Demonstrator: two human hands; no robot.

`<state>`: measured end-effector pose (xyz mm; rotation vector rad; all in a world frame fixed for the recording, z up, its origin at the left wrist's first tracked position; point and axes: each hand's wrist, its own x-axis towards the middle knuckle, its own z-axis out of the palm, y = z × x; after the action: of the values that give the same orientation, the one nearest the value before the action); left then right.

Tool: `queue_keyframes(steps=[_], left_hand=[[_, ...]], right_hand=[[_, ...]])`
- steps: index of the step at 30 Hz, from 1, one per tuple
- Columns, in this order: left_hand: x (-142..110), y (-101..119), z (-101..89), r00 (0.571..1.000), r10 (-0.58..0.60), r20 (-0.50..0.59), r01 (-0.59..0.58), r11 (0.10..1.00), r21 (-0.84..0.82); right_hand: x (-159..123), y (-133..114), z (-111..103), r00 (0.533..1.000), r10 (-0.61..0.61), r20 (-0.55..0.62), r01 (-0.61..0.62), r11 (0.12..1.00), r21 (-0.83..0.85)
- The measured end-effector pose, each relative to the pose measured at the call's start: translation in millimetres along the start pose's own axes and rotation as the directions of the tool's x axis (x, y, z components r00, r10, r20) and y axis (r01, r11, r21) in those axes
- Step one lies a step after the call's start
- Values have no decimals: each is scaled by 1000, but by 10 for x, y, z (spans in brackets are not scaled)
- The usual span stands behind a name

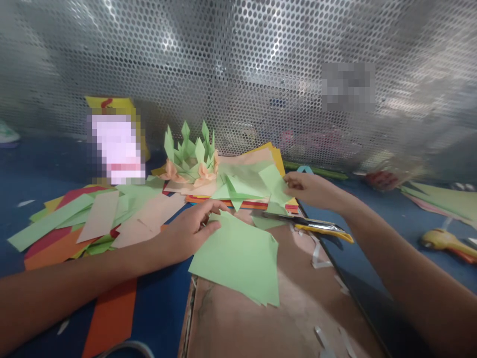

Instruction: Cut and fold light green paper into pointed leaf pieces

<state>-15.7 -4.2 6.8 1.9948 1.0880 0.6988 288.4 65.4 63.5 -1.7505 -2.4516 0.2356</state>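
Observation:
My left hand (203, 226) has its thumb and fingers closed on the upper left corner of a square light green paper sheet (238, 258). This sheet, with slightly uneven edges like a thin stack, lies over a brown board (231, 328). Farther back, my right hand (301, 188) pinches a smaller green paper piece (275, 181) above a paper pile. Between the hands lies a folded green paper piece (236, 189). A folded paper crown-like piece (192, 154), green with peach parts at its base, stands behind my left hand. Just below my right hand lies what looks like a utility knife (322, 226).
Coloured paper strips and sheets (100, 214) are heaped on the blue table (160, 303) at left. A blurred phone-like screen (118, 146) leans on something yellow. Paper scraps (320, 256) litter the board. A yellow tool (443, 241) lies at right. Perforated metal (231, 64) rises behind.

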Motion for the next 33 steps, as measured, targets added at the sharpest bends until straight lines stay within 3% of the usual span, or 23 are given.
queue_keyframes(steps=[2,4,5,7,8,10,13,20,24,26,29,31,33], left_hand=[[12,-23,0,999,7,-34,-7,1000,-1],[24,-32,-4,997,25,-74,-27,999,-19],[30,-32,-9,995,29,-94,-33,999,-34],[40,-28,-18,992,14,-125,-23,997,-74],[44,-27,-23,990,0,-142,-14,995,-96],[50,-30,-29,985,-26,-169,1,989,-149],[60,-45,-33,978,-64,-196,14,970,-244],[124,-5,-44,945,-96,-314,-23,935,-353],[156,24,-53,925,-67,-375,-94,914,-394],[156,4,-65,932,-64,-357,-90,912,-400],[138,-55,-90,960,-46,-277,-30,964,-265],[122,-76,-103,972,-57,-227,25,990,-138],[108,-58,-107,977,-79,-199,67,995,-69]], right_hand=[[5,63,-17,992,45,-120,-52,997,-60],[-49,1,-42,984,-32,-175,17,996,-86],[-91,-68,-57,982,-107,-156,97,993,-72],[-186,-249,-83,966,-257,13,254,960,116],[-230,-346,-87,950,-294,107,267,939,216],[-295,-518,-72,925,-309,223,213,905,369],[-327,-661,-6,920,-283,272,136,880,456],[-274,-606,-2,934,-196,299,-53,751,659],[-270,-603,-2,925,-279,259,-15,653,757],[-332,-614,80,919,-322,229,25,626,780],[-538,-628,304,896,-421,140,141,569,810],[-712,-646,465,921,-383,67,188,591,784],[-853,-677,588,966,-257,17,154,629,762]])
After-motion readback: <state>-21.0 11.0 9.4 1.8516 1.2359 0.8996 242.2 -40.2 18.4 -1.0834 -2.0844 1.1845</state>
